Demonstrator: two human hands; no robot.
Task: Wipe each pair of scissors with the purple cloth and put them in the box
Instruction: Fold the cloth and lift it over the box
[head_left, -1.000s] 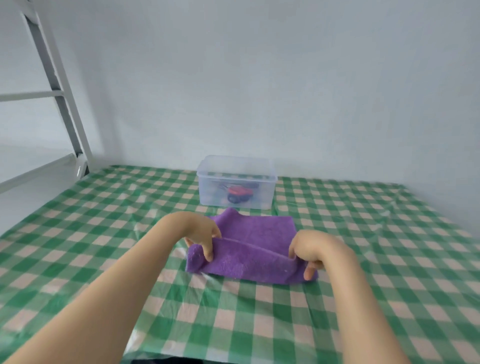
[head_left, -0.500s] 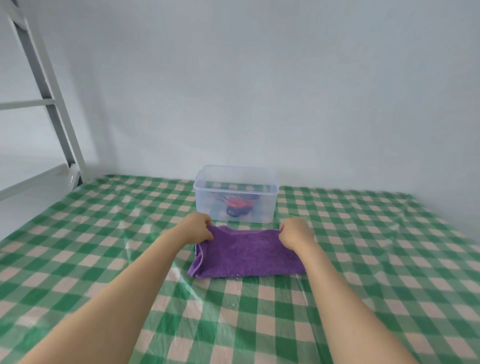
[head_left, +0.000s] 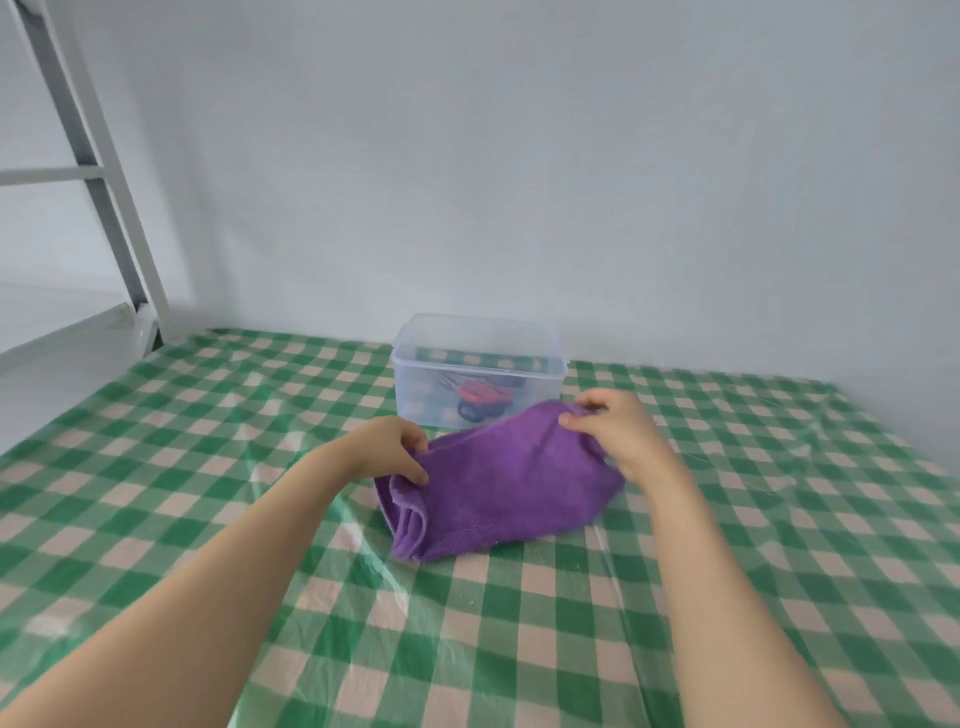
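Note:
A folded purple cloth (head_left: 498, 493) lies on the green checked tablecloth (head_left: 208, 467), its far edge raised off the surface. My left hand (head_left: 392, 452) pinches the cloth's left edge. The cloth's far right corner is pinched and held up by my right hand (head_left: 615, 431). Just behind the cloth stands a clear plastic box (head_left: 475, 374) without a lid. Inside it lie scissors (head_left: 480, 400) with red and dark handles, seen through the wall and partly hidden by the raised cloth.
A white wall rises directly behind the box. A grey metal ladder frame (head_left: 98, 176) stands at the far left, beside a pale ledge. The checked tablecloth stretches to both sides and toward me.
The cloth was folded away from me and lay flat; now both hands have lifted its far edge, the right corner higher, so it bunches up in front of the box.

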